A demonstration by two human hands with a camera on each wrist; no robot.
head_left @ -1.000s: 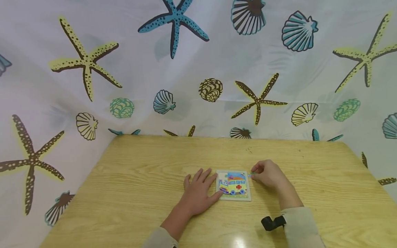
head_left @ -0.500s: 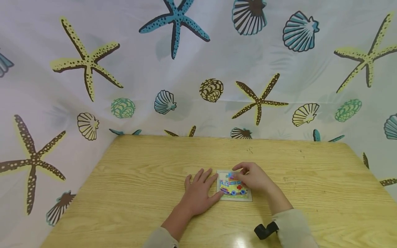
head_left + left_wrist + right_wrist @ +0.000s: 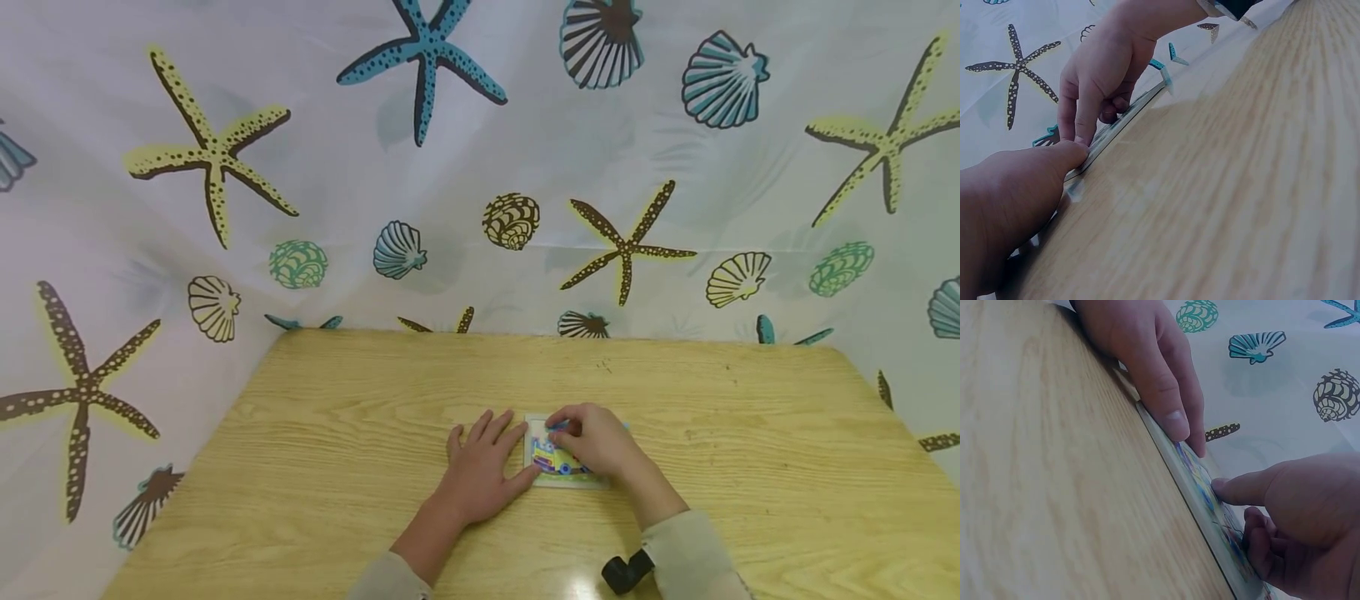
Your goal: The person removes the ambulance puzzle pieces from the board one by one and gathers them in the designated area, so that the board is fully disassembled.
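Note:
A small square jigsaw puzzle (image 3: 570, 481) with a yellow ambulance picture lies on the wooden table. My left hand (image 3: 482, 473) rests flat at its left side with fingers spread, the thumb on the lower left corner. Over the puzzle's upper part is my right hand (image 3: 596, 437), thumb and index finger pinching at a blue puzzle piece (image 3: 556, 427) near the top. In the right wrist view the right thumb (image 3: 1241, 489) meets the picture surface, and the other fingers are curled. The right hand hides much of the picture's right half.
A blue bit (image 3: 627, 426) shows just right of my right hand. The wooden table (image 3: 360, 400) ends at a white curtain (image 3: 450, 275) printed with starfish and shells. A black device (image 3: 626, 573) is strapped at my right wrist.
My right hand has moved left from beside the puzzle's right edge to over its upper middle, where its fingertips now pinch. The left hand stays in place.

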